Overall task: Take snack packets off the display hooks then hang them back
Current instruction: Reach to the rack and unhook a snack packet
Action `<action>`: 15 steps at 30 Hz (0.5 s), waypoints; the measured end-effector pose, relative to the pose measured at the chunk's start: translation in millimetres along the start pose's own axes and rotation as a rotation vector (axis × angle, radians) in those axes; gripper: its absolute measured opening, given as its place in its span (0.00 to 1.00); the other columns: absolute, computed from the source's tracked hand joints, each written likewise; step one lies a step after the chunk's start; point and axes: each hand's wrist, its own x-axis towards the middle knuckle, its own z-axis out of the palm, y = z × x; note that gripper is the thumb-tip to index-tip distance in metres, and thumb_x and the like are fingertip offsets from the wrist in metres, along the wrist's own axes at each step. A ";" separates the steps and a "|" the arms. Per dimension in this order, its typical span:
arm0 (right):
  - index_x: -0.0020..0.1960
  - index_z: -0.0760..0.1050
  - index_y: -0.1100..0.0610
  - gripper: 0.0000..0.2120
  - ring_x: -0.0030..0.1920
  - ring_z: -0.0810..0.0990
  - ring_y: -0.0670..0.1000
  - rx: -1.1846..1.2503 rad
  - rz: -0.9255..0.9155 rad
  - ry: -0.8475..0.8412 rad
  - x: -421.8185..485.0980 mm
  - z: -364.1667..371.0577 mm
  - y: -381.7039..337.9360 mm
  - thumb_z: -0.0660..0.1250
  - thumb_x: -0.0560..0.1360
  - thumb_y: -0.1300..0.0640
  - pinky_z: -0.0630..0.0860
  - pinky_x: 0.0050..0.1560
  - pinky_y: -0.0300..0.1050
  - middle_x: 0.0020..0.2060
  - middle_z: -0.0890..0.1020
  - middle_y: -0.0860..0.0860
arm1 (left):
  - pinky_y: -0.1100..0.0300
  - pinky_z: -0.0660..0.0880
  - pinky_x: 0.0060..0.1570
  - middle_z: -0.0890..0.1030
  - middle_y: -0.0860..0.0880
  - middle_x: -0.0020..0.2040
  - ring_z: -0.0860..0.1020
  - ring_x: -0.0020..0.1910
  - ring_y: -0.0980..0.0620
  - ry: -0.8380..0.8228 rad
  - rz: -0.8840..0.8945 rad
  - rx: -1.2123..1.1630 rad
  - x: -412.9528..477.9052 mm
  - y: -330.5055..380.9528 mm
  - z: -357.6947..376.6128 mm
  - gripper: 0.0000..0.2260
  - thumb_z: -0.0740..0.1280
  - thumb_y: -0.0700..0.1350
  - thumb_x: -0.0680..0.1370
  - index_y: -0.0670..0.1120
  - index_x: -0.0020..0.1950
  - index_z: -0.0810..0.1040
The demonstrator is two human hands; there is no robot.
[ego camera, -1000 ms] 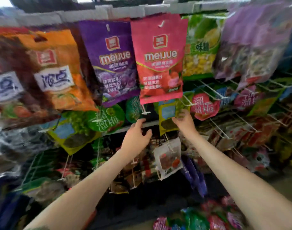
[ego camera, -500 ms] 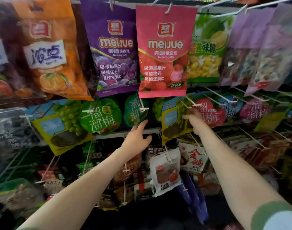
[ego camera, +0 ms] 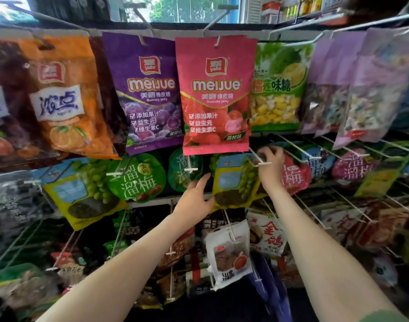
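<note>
Far left on the top row hangs an orange packet (ego camera: 66, 101), then a purple gummy packet (ego camera: 147, 94) and a pink gummy packet (ego camera: 216, 96), each on its own wire.

Below the pink one, the left hand (ego camera: 194, 198) is spread. Its fingers point up beside the left edge of the yellow grape packet (ego camera: 233, 180) and its thumb touches the bottom corner. I think it is there to stop the packet from swinging.

The packet sits in the middle row, tilted, with its top near the tip of a white hook (ego camera: 265, 163). The right hand (ego camera: 272, 163) has curled fingers that pinch the packet's top right at that tip, likely to line up the hole with the wire. I cannot tell if the hole is on the hook.

Just right is a red plum packet (ego camera: 294, 177), partly behind the hand.
</note>
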 end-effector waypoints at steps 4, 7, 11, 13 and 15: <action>0.50 0.77 0.65 0.08 0.53 0.70 0.52 0.065 -0.057 0.005 -30.5 -31.2 -10.1 0.62 0.74 0.72 0.61 0.49 0.33 0.53 0.71 0.59 | 0.58 0.72 0.42 0.59 0.42 0.74 0.77 0.42 0.48 0.005 -0.007 -0.004 -6.1 8.6 4.9 0.29 0.62 0.46 0.79 0.55 0.76 0.52; 0.48 0.77 0.64 0.05 0.49 0.70 0.49 0.100 -0.087 0.009 -52.3 -61.2 -18.7 0.64 0.74 0.69 0.62 0.47 0.33 0.47 0.71 0.54 | 0.60 0.70 0.44 0.57 0.43 0.75 0.77 0.45 0.48 0.026 -0.062 -0.034 -14.9 18.9 6.0 0.31 0.63 0.47 0.79 0.55 0.77 0.49; 0.46 0.75 0.57 0.06 0.48 0.71 0.46 0.234 -0.023 -0.023 -73.3 -104.1 -38.2 0.64 0.75 0.67 0.65 0.49 0.29 0.43 0.69 0.46 | 0.57 0.68 0.58 0.58 0.45 0.75 0.67 0.68 0.45 -0.018 -0.177 -0.201 -26.7 28.8 8.8 0.38 0.68 0.51 0.75 0.52 0.77 0.47; 0.46 0.74 0.57 0.05 0.47 0.71 0.44 0.269 -0.002 -0.069 -80.6 -121.8 -51.8 0.64 0.75 0.66 0.65 0.50 0.26 0.43 0.69 0.43 | 0.59 0.66 0.59 0.62 0.49 0.74 0.66 0.69 0.48 -0.098 -0.196 -0.307 -31.9 32.1 9.3 0.37 0.70 0.53 0.73 0.52 0.77 0.53; 0.46 0.73 0.56 0.04 0.47 0.72 0.42 0.268 0.004 -0.139 -87.2 -133.2 -63.4 0.65 0.76 0.65 0.66 0.51 0.27 0.44 0.69 0.43 | 0.63 0.71 0.55 0.74 0.53 0.66 0.74 0.60 0.53 -0.178 -0.200 -0.419 -40.2 33.0 9.7 0.26 0.70 0.53 0.73 0.53 0.69 0.67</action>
